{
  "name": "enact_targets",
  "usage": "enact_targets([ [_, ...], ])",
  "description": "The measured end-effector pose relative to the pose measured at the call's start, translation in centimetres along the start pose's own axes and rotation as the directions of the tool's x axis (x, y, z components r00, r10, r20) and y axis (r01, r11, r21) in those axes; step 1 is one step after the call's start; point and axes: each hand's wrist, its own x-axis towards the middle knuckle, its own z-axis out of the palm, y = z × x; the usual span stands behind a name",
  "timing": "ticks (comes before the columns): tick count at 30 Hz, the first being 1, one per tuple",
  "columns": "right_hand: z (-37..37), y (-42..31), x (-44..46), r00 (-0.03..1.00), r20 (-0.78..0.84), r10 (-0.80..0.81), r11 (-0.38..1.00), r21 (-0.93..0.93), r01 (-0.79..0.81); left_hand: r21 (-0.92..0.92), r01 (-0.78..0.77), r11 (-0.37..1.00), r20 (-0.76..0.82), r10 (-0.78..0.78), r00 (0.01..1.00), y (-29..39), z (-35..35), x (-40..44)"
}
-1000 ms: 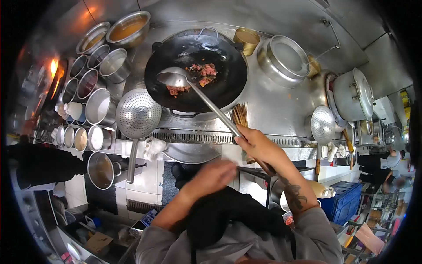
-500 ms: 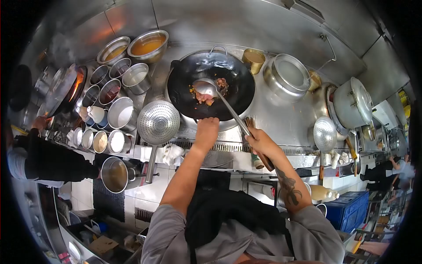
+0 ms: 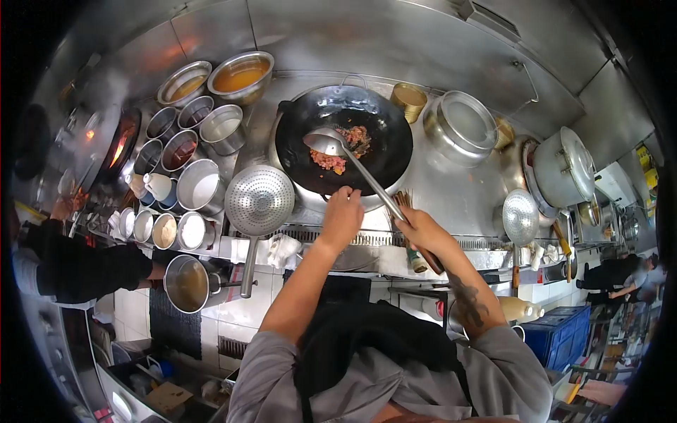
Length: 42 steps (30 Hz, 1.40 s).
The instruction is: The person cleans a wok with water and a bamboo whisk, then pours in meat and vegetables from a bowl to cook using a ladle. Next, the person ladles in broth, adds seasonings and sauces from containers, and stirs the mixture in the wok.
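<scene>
A black wok (image 3: 296,158) sits on the burner, with chopped reddish meat and bits of yellow (image 3: 328,161) in its bottom. My left hand (image 3: 343,217) is at its near edge, fingers curled over the near loop handle, which they mostly cover. In my right hand (image 3: 421,229) is the wooden grip of a long cooking ladle (image 3: 370,178). Its metal bowl rests low in the wok, over part of the meat. To the left of my left hand lies a round perforated strainer (image 3: 259,201). A bamboo brush (image 3: 403,199) is close to my right hand.
Metal pots of sauces and seasonings (image 3: 199,185) crowd the left side, with two bowls of orange liquid (image 3: 242,74) behind. A lidded pot (image 3: 462,127), a tin can (image 3: 409,99) and a second strainer (image 3: 520,215) are on the right. At far left, a co-worker's dark sleeve (image 3: 84,271) is near a flame.
The ladle's bowl has shifted slightly left, and the meat looks more spread out. The wok and my left hand appear a little farther right. My left wrist is bent more.
</scene>
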Motion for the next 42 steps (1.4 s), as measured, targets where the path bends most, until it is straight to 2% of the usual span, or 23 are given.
enact_targets([
  [2,-0.7,1.2,-0.9,0.997,0.073,0.034,0.983,0.176,-0.046,-0.115,-0.02,0.993,0.008,0.021,1.0,2.9,-3.4,-0.8],
  [3,-1.0,2.7,0.0,0.994,0.092,0.066,0.987,0.142,-0.079,-0.176,-0.027,0.984,0.013,0.03,0.999,4.1,-4.1,-2.0],
  [4,-0.8,3.1,0.7,0.999,-0.004,0.04,0.997,0.065,-0.039,-0.297,0.039,0.954,0.13,0.0,0.991,4.4,-4.2,-4.1],
  [5,-0.8,3.0,1.8,0.995,-0.101,-0.003,1.0,-0.023,0.001,-0.403,0.11,0.908,0.239,-0.011,0.971,4.4,-4.4,-6.1],
  [7,0.5,3.7,4.0,0.95,-0.283,-0.129,0.969,-0.24,0.06,-0.567,0.476,0.672,0.546,-0.125,0.828,5.3,-5.7,-9.5],
  [9,1.9,4.7,6.2,0.946,-0.283,-0.16,0.92,-0.389,0.039,-0.445,0.631,0.636,0.689,-0.207,0.694,3.1,-3.4,-15.3],
  [10,2.3,4.9,6.7,0.944,-0.281,-0.174,0.886,-0.462,0.026,-0.399,0.659,0.638,0.703,-0.249,0.666,1.9,-2.0,-18.3],
  [12,1.6,2.8,5.2,0.974,-0.16,-0.162,0.857,-0.512,0.059,-0.308,0.715,0.628,0.719,-0.339,0.607,-0.1,0.8,-23.5],
  [15,-0.1,1.9,1.9,0.977,-0.033,-0.209,0.811,-0.563,0.155,-0.124,0.515,0.848,0.701,-0.292,0.651,-1.4,3.5,-26.2],
  [18,-3.3,0.0,-2.6,0.986,0.066,-0.156,0.802,-0.574,0.165,-0.074,0.434,0.898,0.667,-0.279,0.691,-2.3,7.5,-28.8],
  [21,-5.7,2.4,-2.3,0.985,0.014,-0.171,0.784,-0.604,0.145,-0.066,0.373,0.925,0.691,-0.227,0.686,-2.3,12.3,-29.8],
  [24,-5.1,4.7,0.9,0.97,-0.163,-0.182,0.806,-0.59,0.052,-0.097,0.364,0.926,0.762,-0.166,0.626,-0.5,15.5,-28.3],
  [25,-4.1,5.5,1.8,0.963,-0.226,-0.149,0.849,-0.529,0.008,-0.094,0.351,0.932,0.82,-0.128,0.558,-0.1,16.7,-27.9],
  [27,-2.0,6.6,3.4,0.938,-0.338,-0.075,0.919,-0.389,-0.067,-0.119,0.181,0.976,0.735,-0.036,0.677,0.9,18.7,-28.0],
  [28,-1.7,6.8,3.3,0.945,-0.3,-0.131,0.914,-0.405,-0.001,-0.123,0.097,0.988,0.692,0.015,0.722,1.3,19.8,-28.8],
  [29,-1.4,6.8,3.1,0.947,-0.262,-0.187,0.907,-0.417,0.064,-0.146,0.072,0.987,0.721,0.057,0.69,1.3,21.2,-29.0],
  [30,-1.4,6.9,2.7,0.944,-0.223,-0.242,0.895,-0.427,0.129,-0.108,0.088,0.99,0.749,0.023,0.662,1.9,21.3,-28.4],
  [33,-3.0,1.5,-1.6,0.999,0.016,0.029,0.992,-0.121,-0.027,-0.016,0.121,0.993,0.801,-0.059,0.596,3.2,21.5,-27.5],
  [35,-3.0,2.7,-1.8,0.998,0.057,-0.003,1.0,0.03,0.001,0.011,0.119,0.993,0.805,-0.08,0.588,3.1,22.9,-28.4],
  [37,-2.8,3.7,-1.5,0.998,0.052,0.018,0.997,0.074,-0.022,0.001,0.133,0.991,0.819,-0.077,0.568,3.3,22.8,-28.6],
  [39,-2.4,3.8,-0.1,0.997,0.008,0.081,0.997,0.009,-0.081,-0.01,0.127,0.992,0.83,-0.063,0.554,3.4,22.5,-28.3],
  [42,-2.3,4.9,-1.2,0.96,-0.16,-0.231,0.942,-0.285,0.179,-0.014,0.095,0.995,0.838,-0.041,0.545,3.2,22.4,-27.9],
])
